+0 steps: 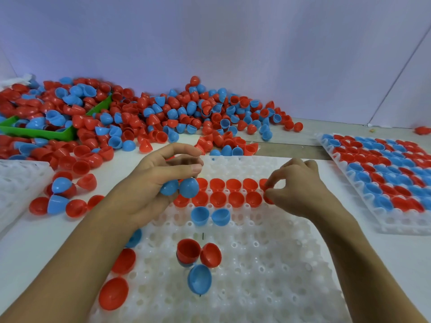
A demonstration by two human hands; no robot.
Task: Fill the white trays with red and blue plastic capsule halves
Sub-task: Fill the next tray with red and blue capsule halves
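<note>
A white plastic tray with rows of round sockets (268,264) is laid at the near middle of the white tabletop (28,248), and two rows of red plastic capsule halves (218,191) are seated open side up across its middle. Just nearer, two blue plastic capsule halves (210,216) are set in adjoining sockets, while a few loose red and blue halves (198,262) lie unseated on the tray's near part and along its left edge. The left hand (163,180) is held over the left end of the red rows, its fingers curled round two blue halves (180,187) that are gripped against the palm. The right hand (296,190) is held at the right end of the same rows, where a red capsule half (268,198) is pinched between thumb and fingertips; whether it is already seated in its socket cannot be told. A second white tray filled with red and blue halves (382,173) lies towards the right edge of the tabletop, its nearest row of sockets bare. A large heap of loose red and blue capsule halves (163,113) is spread along the far edge, and a green plastic bin (46,132) is half buried in it at the far left. Part of another white tray (16,183) is seen at the left edge, with a small cluster of loose halves (63,199) beside it.
</note>
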